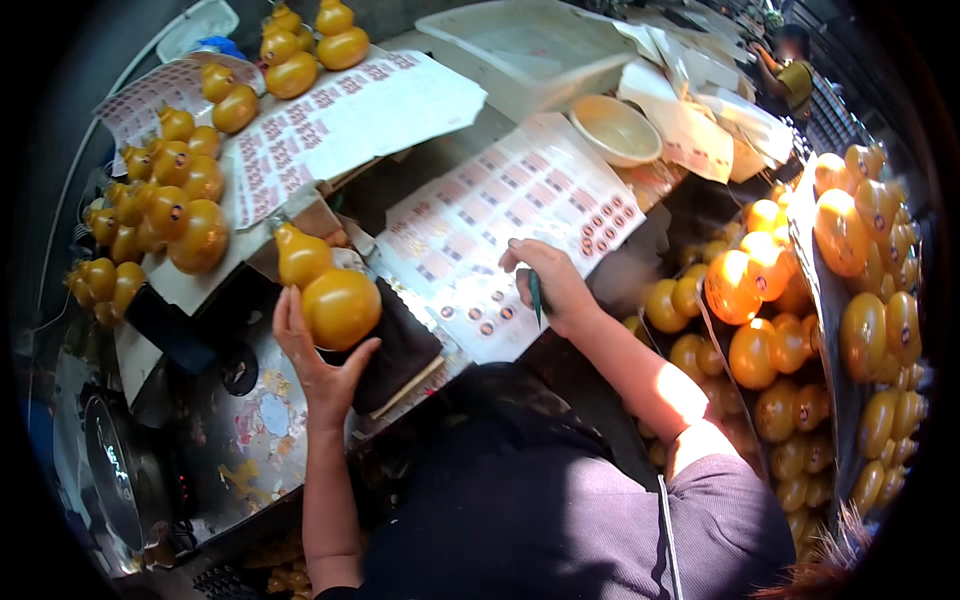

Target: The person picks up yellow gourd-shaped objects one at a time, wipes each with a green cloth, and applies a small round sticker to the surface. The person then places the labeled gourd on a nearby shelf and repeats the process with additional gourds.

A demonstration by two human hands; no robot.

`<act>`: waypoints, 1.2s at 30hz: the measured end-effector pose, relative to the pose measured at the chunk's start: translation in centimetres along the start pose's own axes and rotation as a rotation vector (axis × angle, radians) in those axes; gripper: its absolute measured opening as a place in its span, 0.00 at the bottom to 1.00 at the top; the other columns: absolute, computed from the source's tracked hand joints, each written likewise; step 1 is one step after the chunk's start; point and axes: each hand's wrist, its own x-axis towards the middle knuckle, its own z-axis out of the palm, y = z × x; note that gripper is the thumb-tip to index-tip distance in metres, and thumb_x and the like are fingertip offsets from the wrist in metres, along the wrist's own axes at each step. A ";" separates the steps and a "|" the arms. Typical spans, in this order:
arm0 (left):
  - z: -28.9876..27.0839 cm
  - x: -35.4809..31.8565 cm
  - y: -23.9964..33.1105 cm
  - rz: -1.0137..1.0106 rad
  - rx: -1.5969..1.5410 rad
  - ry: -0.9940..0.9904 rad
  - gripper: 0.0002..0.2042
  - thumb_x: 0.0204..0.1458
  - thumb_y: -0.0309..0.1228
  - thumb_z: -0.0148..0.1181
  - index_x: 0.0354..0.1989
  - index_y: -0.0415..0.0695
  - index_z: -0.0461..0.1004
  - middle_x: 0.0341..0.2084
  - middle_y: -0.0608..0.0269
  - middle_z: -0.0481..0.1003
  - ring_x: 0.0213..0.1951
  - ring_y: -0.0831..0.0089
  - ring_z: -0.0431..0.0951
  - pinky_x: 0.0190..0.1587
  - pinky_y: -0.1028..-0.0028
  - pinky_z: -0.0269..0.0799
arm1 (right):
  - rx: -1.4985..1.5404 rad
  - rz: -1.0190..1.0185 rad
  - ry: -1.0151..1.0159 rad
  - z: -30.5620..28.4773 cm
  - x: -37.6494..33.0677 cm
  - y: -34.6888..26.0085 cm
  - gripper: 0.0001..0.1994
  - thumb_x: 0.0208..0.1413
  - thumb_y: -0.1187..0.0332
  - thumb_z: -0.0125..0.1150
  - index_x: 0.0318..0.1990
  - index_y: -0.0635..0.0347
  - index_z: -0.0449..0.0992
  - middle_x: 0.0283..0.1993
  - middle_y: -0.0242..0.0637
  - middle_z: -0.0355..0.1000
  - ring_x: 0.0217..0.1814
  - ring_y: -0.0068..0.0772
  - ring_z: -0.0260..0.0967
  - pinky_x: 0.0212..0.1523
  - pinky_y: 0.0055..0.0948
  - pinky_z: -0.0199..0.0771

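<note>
My left hand [318, 365] is wrapped round a glossy yellow-orange gourd [340, 308] and tilts it over a black pad [405, 345]. My right hand [555, 283] is closed on a slim dark green pointed tool [536, 297], its tip downward; its exact kind cannot be made out. That hand hovers at the right side of a white sticker sheet [475, 270]. Round dark stickers [487, 314] show near the sheet's lower edge, and a cluster of dark oval ones [606, 226] at its right.
Finished-looking gourds [165, 195] crowd the left, beside more printed sheets [350, 110]. Racks of gourds [765, 290] stand close to my right arm. A shallow bowl [615, 130] and clear plastic tub [520, 50] are at the back. Another person [795, 80] is far right.
</note>
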 end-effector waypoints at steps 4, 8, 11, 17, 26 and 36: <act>0.8 -1.4 -1.5 -0.108 -0.071 0.037 0.44 0.39 0.22 0.70 0.67 0.45 0.52 0.62 0.50 0.54 0.64 0.54 0.56 0.66 0.62 0.51 | -0.342 -0.265 -0.107 4.0 5.2 -4.6 0.15 0.60 0.61 0.53 0.41 0.64 0.79 0.39 0.32 0.74 0.43 0.21 0.67 0.49 0.22 0.65; 1.3 -1.3 -1.3 -0.124 -0.082 0.039 0.41 0.43 0.27 0.69 0.66 0.43 0.53 0.60 0.51 0.57 0.62 0.56 0.58 0.65 0.64 0.51 | -0.704 -0.708 -0.250 9.1 14.8 -6.9 0.14 0.56 0.63 0.51 0.42 0.58 0.80 0.44 0.42 0.77 0.47 0.36 0.73 0.49 0.30 0.71; 1.4 -1.3 -1.5 -0.121 -0.106 0.024 0.41 0.42 0.26 0.69 0.66 0.43 0.52 0.60 0.51 0.57 0.63 0.55 0.58 0.65 0.62 0.50 | -1.041 -0.785 -0.261 14.8 19.1 -8.0 0.16 0.55 0.66 0.48 0.46 0.53 0.79 0.49 0.42 0.75 0.51 0.44 0.71 0.52 0.35 0.71; 1.2 -1.4 -1.5 -0.127 -0.107 0.011 0.42 0.40 0.22 0.68 0.66 0.44 0.52 0.61 0.50 0.56 0.63 0.53 0.57 0.65 0.61 0.51 | -1.582 -0.697 -0.296 20.1 24.2 -9.8 0.18 0.55 0.68 0.45 0.51 0.51 0.76 0.53 0.42 0.72 0.55 0.43 0.70 0.54 0.37 0.70; 1.2 -1.7 -1.7 -0.139 -0.142 0.037 0.41 0.40 0.24 0.68 0.66 0.44 0.53 0.60 0.50 0.57 0.63 0.53 0.57 0.65 0.61 0.51 | -1.619 -0.646 -0.235 12.2 16.6 -9.6 0.16 0.54 0.62 0.52 0.48 0.56 0.74 0.57 0.42 0.67 0.56 0.46 0.68 0.53 0.40 0.70; 0.7 -1.5 -2.0 -0.178 -0.166 0.018 0.44 0.42 0.28 0.70 0.68 0.44 0.50 0.61 0.50 0.57 0.63 0.54 0.58 0.65 0.62 0.53 | -1.053 -1.063 0.021 7.8 16.4 -4.4 0.12 0.54 0.65 0.61 0.46 0.47 0.80 0.55 0.36 0.72 0.44 0.38 0.76 0.44 0.30 0.75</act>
